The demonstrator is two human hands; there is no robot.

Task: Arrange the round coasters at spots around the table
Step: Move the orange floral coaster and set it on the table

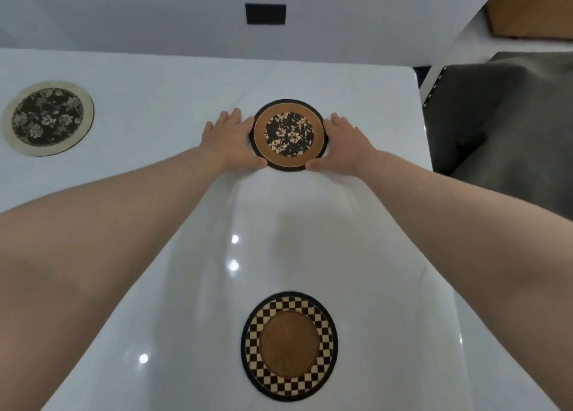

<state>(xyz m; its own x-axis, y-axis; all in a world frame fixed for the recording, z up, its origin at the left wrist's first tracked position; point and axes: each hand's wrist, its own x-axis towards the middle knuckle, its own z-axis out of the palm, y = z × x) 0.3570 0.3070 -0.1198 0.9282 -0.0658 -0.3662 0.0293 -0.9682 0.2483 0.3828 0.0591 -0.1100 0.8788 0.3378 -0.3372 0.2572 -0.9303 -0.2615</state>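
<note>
Across the table (161, 79), left hand (231, 141) and right hand (341, 144) touch the floral coaster (290, 134), fingers (231, 116) straight.

1. Floral coaster (289, 134): brown ring, black rim, dark flowered centre; flat on the far surface (294, 224), left hand (228, 139) and right hand (345, 145) touching its sides.
2. Checkered coaster (289, 345): brown centre; flat, nearest.
3. Pale-rimmed coaster (48, 117): dark flowered centre; flat, far left.

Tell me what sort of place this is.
Probably a dining area in a home: a glossy white table laid with decorative round mats, such as the checkered coaster and the floral coaster, with a grey upholstered seat beside it.
</note>
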